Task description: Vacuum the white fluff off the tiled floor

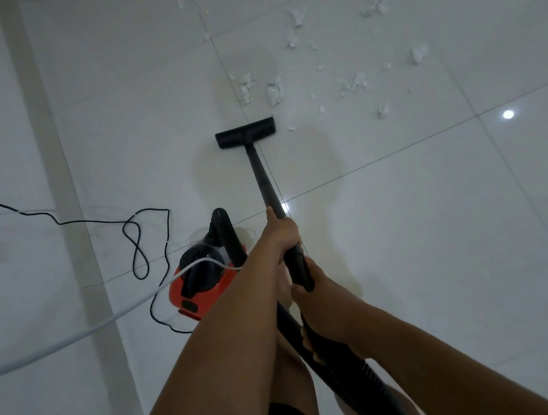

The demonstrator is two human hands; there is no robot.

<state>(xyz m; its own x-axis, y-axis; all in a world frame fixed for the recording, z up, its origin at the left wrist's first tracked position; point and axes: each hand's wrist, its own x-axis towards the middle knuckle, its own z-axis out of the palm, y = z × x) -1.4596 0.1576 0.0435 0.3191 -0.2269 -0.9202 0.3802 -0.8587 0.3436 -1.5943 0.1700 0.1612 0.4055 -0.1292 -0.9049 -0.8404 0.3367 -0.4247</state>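
My left hand [281, 232] grips the black vacuum wand [263, 177] higher up its shaft. Just below, my right hand [318, 296] grips the wand's handle where the ribbed hose [341, 371] joins. The black floor nozzle [245, 132] lies flat on the white tiled floor [423, 223]. White fluff [275, 90] lies scattered just beyond the nozzle and further off to the upper right, with more clumps [378, 1] near the top.
A red and black vacuum canister [202, 283] stands on the floor left of my arms. A black power cord [135, 245] loops across the tiles to the left. A white cable [74, 337] crosses over the canister. My legs show below.
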